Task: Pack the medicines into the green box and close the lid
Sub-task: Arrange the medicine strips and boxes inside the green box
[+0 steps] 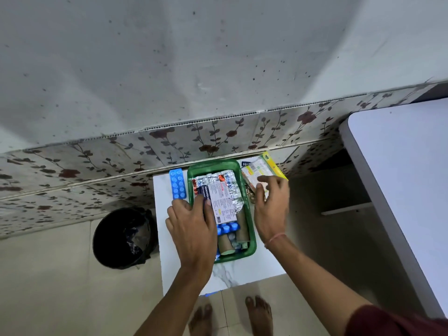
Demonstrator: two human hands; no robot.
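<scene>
A: Here, our left hand [192, 226] lies flat, fingers spread over the near-left rim of the green box [251, 243], fingertips pressing a white printed carton [223, 202] down onto the foil strips [218, 180]. It grips nothing; it steadies.

B: And our right hand [271, 204]?

A: Fingers loosely curled, tips touching the yellow-and-white packets [260, 169] just beside the box's far-right corner. Whether they have closed on a packet, we cannot tell.

B: So the packing is partway done?

A: We judge so. The box already holds strips, blue-capped vials [228, 227] and brown tubes [242, 224]. A blue blister strip [177, 184] lies outside, against the box's left wall. No lid shows anywhere.

B: Next?

A: Likely we lift the packets over the rim and lay them flat, then fetch the blue strip. The pile is high; it needs pressing for any lid to seat.

B: The setting?

A: A small white marble-look table [242, 272] against a wall with floral tiles [169, 141], a black bin [122, 238] on the left, a pale tabletop [400, 178] on the right, bare feet [259, 316] on beige tiles.
</scene>
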